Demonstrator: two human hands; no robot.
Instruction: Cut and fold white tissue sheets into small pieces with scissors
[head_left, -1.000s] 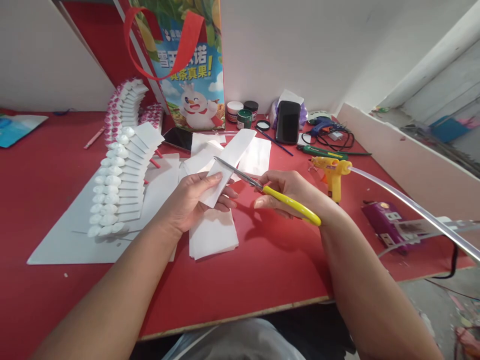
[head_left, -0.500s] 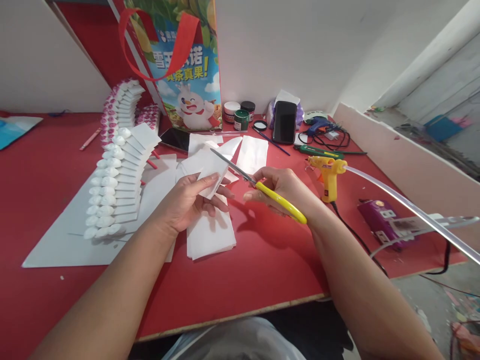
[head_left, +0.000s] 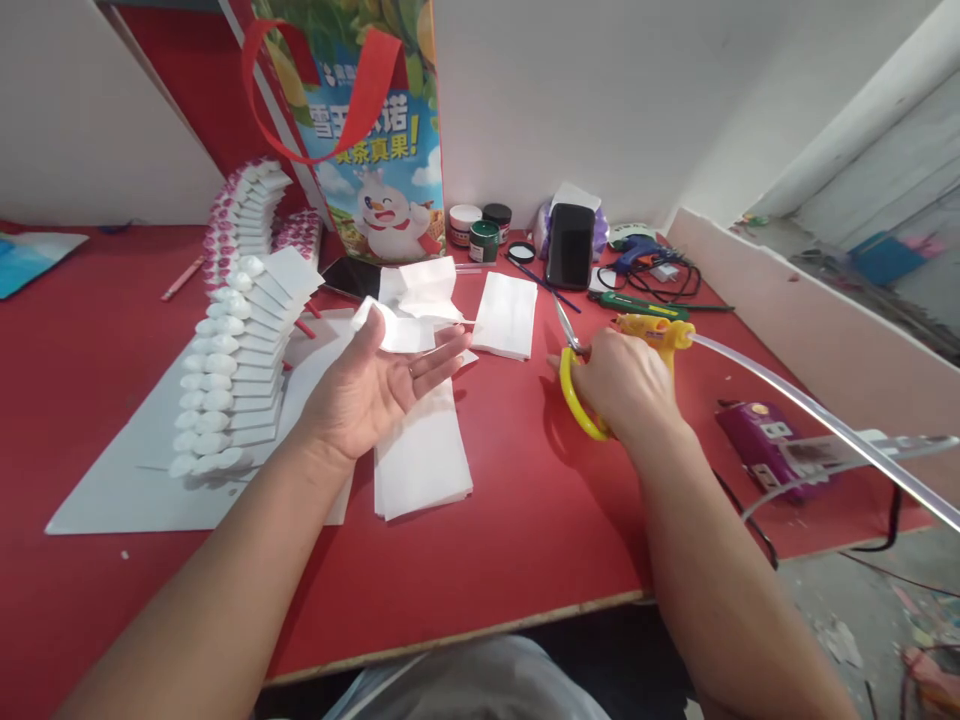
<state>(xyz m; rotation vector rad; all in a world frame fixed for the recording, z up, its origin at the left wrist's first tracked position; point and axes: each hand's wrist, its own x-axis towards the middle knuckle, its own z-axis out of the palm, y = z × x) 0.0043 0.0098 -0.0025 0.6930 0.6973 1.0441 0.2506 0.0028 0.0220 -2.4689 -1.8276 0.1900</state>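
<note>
Red table [head_left: 525, 520] top against a plain white wall, pretty cluttered craft setup. Left hand [head_left: 367, 385] is palm up with fingers spread loose, and a small cut piece of white paper [head_left: 397, 330] sits across the fingertips, pinned lightly by the thumb at its left end. Under that hand, toward 6 o'clock, lies a stack of white paper sheets [head_left: 424, 465] flat on the table. Right hand [head_left: 626, 385] is closed around the yellow handles of the scissors [head_left: 574, 385], blades pointing to about 11 o'clock and low over the table, can't tell if they're fully closed. Just at 1 o'clock from that hand is a yellow glue gun [head_left: 656, 333] standing upright with a clear glue stick [head_left: 810, 420] running off to the right. Another white stack [head_left: 508, 315] lies between the two hands, further back. Over at 9 o'clock from the left hand there's a long row of folded white pieces [head_left: 232, 370] fanned out on a white board [head_left: 120, 480]. Colourful shopping bag [head_left: 375, 140] and a black phone [head_left: 570, 245] stand at the back.
</note>
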